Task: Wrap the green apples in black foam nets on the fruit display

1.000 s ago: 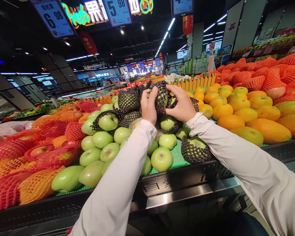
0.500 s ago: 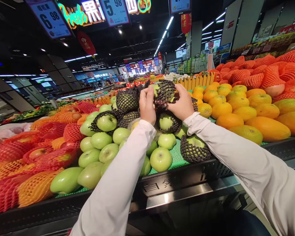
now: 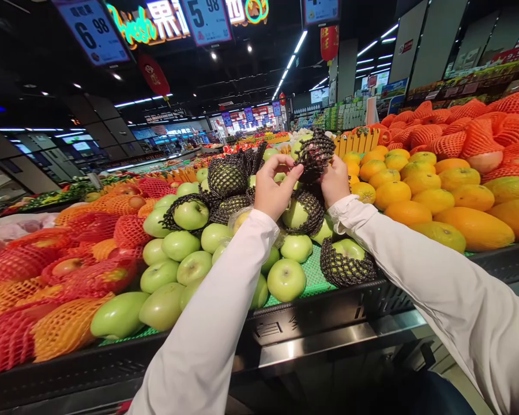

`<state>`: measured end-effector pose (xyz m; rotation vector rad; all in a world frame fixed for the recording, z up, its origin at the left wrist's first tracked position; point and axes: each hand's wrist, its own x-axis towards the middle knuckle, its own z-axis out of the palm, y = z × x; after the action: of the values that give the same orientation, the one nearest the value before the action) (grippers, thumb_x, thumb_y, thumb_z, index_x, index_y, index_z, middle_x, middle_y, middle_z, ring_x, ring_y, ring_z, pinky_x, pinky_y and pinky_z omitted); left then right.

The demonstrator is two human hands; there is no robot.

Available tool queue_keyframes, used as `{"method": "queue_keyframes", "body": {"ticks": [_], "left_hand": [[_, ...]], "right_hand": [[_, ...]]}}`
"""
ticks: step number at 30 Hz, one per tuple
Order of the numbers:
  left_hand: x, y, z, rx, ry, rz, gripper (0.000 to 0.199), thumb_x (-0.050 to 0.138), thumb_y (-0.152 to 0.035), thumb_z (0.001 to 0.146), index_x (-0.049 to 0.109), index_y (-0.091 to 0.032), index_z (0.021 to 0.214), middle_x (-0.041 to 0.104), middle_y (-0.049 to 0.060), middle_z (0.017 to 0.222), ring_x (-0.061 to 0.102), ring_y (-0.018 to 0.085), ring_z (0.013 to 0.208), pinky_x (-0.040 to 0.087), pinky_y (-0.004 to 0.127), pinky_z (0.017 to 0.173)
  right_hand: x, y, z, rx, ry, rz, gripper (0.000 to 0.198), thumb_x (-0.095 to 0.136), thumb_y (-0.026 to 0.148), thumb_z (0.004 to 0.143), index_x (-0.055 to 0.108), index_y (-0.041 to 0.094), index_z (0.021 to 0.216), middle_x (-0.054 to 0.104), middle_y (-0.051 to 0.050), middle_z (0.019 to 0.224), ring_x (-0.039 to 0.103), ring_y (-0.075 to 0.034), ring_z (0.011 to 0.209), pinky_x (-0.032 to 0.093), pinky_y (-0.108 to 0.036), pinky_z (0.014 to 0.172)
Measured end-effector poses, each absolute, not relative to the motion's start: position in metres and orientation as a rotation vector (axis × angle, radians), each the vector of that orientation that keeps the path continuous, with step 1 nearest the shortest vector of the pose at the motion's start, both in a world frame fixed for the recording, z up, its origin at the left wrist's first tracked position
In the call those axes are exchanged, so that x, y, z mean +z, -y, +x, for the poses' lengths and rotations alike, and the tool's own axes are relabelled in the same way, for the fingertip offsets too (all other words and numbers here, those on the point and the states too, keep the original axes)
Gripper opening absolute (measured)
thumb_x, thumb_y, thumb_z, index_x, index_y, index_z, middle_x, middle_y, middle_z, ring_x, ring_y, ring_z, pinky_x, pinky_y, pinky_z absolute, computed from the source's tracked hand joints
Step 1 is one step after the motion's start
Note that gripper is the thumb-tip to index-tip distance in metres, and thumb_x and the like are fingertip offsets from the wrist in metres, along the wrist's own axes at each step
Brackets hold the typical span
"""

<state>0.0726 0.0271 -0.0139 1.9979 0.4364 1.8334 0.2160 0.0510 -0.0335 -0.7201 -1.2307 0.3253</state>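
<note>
A green apple in a black foam net (image 3: pixel 315 154) is held up over the pile, bare green skin showing at its left side. My right hand (image 3: pixel 335 180) grips it from the right, its fingers partly hidden behind the net. With thumb and fingertips, my left hand (image 3: pixel 275 185) pinches the net's left edge. Just below my hands sits another netted green apple (image 3: pixel 300 214). Bare green apples (image 3: pixel 286 280) lie nearer the tray's front edge, and one more netted apple (image 3: pixel 348 262) rests to their right.
Oranges (image 3: pixel 432 202) are heaped on the right, with red-netted fruit (image 3: pixel 476 135) behind. Fruit in red and orange nets (image 3: pixel 82 271) fills the left. A black tray rim (image 3: pixel 311 308) runs along the front. Price signs (image 3: pixel 207 20) hang overhead.
The netted apple has moved slightly right and turned, with more black net facing me. My left fingers have shifted from the apple's bare side to the net's edge.
</note>
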Motion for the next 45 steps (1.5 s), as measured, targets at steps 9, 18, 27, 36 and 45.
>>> {"method": "queue_keyframes", "body": {"ticks": [9, 18, 27, 36, 45], "left_hand": [[-0.016, -0.031, 0.073, 1.819, -0.3, 1.882, 0.044, 0.06, -0.064, 0.082, 0.04, -0.024, 0.083, 0.039, -0.005, 0.071, 0.045, 0.008, 0.061, 0.042, 0.021, 0.058], [-0.018, -0.031, 0.07, 1.775, -0.577, 2.16, 0.03, 0.075, -0.043, 0.078, 0.056, -0.022, 0.088, 0.051, -0.001, 0.085, 0.045, 0.008, 0.061, 0.041, 0.024, 0.058], [-0.02, -0.035, 0.065, 1.842, -0.704, 2.29, 0.019, 0.071, -0.015, 0.075, 0.064, -0.021, 0.092, 0.057, 0.006, 0.104, 0.057, 0.016, 0.087, 0.051, 0.029, 0.077], [-0.016, -0.025, 0.067, 1.895, -0.633, 1.904, 0.046, 0.048, -0.068, 0.087, 0.055, -0.025, 0.102, 0.062, 0.004, 0.1, 0.062, 0.016, 0.09, 0.051, 0.028, 0.079], [-0.021, -0.028, 0.07, 1.814, -0.556, 1.925, 0.061, 0.065, -0.069, 0.074, 0.049, -0.025, 0.113, 0.063, 0.005, 0.114, 0.063, 0.02, 0.109, 0.048, 0.034, 0.098]], "right_hand": [[-0.03, -0.043, 0.208, 0.722, 1.066, -0.618, 0.061, 0.066, 0.077, 0.059, 0.057, 0.029, 0.096, 0.067, -0.003, 0.105, 0.067, -0.022, 0.1, 0.063, -0.035, 0.071], [-0.029, -0.044, 0.212, 0.564, 1.09, -0.595, 0.07, 0.053, 0.085, 0.066, 0.053, 0.035, 0.114, 0.063, -0.003, 0.125, 0.064, -0.024, 0.111, 0.063, -0.039, 0.075], [-0.033, -0.052, 0.212, 0.586, 1.059, -0.584, 0.07, 0.055, 0.085, 0.064, 0.053, 0.031, 0.108, 0.064, -0.005, 0.117, 0.066, -0.025, 0.106, 0.064, -0.04, 0.072], [-0.024, -0.029, 0.21, 0.059, 1.382, -0.703, 0.063, 0.073, 0.061, 0.069, 0.052, 0.027, 0.117, 0.06, -0.01, 0.12, 0.057, -0.03, 0.118, 0.053, -0.053, 0.098], [-0.023, -0.012, 0.204, -0.185, 1.616, -0.684, 0.066, 0.08, 0.043, 0.065, 0.052, 0.028, 0.123, 0.047, -0.012, 0.134, 0.047, -0.032, 0.128, 0.052, -0.056, 0.1]]}}
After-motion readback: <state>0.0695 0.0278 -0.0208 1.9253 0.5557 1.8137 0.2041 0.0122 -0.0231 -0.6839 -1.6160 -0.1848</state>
